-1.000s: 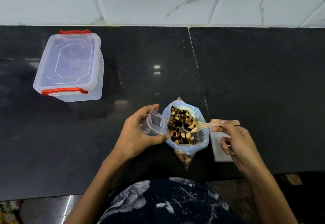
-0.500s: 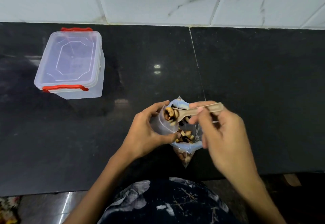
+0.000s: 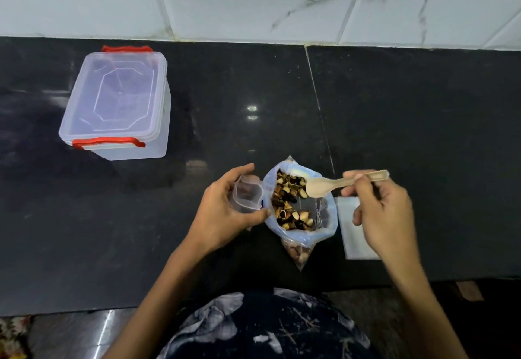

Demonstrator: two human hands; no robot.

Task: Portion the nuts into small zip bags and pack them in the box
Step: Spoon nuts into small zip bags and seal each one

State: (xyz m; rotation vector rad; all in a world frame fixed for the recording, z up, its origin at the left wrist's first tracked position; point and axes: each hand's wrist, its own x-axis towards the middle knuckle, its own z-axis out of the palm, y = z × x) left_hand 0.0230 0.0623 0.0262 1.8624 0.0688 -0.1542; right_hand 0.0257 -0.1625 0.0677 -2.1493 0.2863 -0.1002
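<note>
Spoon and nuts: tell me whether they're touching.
Cannot tell. In the head view the empty spoon bowl overlaps the edge of the nuts in the big bag, but no gap or contact shows plainly.

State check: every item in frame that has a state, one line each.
box: lid on, red clips down
big nut bag: open, holds nuts
small zip bag: mouth open, held by left hand
spoon: empty, over the big bag, held by right hand
spare zip bags: flat on the counter, contents not visible

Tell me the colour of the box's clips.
Red clips on the clear box; head view.
</note>
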